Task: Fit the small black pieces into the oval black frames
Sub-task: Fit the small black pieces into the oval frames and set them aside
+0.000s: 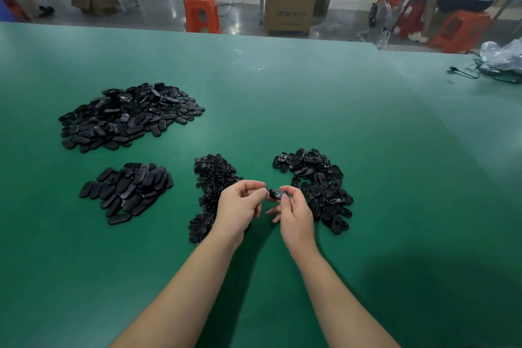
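Observation:
An oval black frame (277, 194) is held just above the green table (367, 178) between both hands. My left hand (240, 206) pinches its left end with curled fingers. My right hand (293, 212) pinches its right end between thumb and forefinger. A small piece seems to sit in the frame's middle, though it is too small to be sure. A heap of small black pieces (210, 192) lies just left of my left hand, partly hidden by it. A pile of oval frames (319, 186) lies to the right of my right hand.
Two more piles of black oval parts lie at the left: a large one (127, 116) farther back and a smaller one (127, 192) nearer. Cables and a plastic bag (502, 59) sit at the far right edge. Beyond the table are orange stools, cardboard boxes and a seated person.

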`<state>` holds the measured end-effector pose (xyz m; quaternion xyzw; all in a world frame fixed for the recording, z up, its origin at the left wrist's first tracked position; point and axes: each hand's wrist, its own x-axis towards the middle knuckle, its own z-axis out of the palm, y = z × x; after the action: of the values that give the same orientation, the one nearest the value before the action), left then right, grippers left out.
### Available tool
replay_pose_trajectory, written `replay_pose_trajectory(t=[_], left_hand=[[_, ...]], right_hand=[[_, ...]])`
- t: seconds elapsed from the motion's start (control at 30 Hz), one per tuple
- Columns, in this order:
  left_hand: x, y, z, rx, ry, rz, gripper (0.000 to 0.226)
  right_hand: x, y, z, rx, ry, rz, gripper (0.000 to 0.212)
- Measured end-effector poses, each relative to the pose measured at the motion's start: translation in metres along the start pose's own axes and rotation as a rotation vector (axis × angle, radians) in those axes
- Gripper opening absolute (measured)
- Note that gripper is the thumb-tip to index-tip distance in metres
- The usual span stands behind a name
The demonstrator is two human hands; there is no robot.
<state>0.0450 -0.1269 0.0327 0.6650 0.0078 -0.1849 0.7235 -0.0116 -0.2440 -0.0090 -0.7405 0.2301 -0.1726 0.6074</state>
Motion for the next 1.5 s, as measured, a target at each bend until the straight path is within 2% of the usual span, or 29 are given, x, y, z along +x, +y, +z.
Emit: replay_pose_trajectory(t=[0.37, 0.6, 1.07, 1.23, 1.33, 1.5], left_hand=[[0.007, -0.003, 0.014, 0.433, 0.032, 0.094, 0.015], [0.005, -0.002, 0.023, 0.556, 0.066, 0.139, 0.011], [0.003, -0.001, 0.026, 0.624, 0.077, 0.151, 0.019], [0.007, -0.004, 0.026, 0.674, 0.09, 0.196, 0.009], [0.009, -0.005, 0.023, 0.604, 0.072, 0.146, 0.019], [0.013, -0.006, 0.017, 0.527, 0.009, 0.097, 0.008]], right_hand=[[0.004, 0.009, 0.003, -0.045, 0.022, 0.012, 0.02], [0.005, 0.009, 0.0, -0.067, 0.05, 0.003, 0.019], [0.003, 0.006, -0.001, -0.126, 0.007, 0.018, 0.02], [0.004, 0.006, -0.002, -0.097, 0.003, 0.031, 0.021], [0.004, 0.005, -0.003, -0.025, -0.005, 0.051, 0.027], [0.003, 0.003, -0.003, 0.023, -0.017, 0.038, 0.026]])
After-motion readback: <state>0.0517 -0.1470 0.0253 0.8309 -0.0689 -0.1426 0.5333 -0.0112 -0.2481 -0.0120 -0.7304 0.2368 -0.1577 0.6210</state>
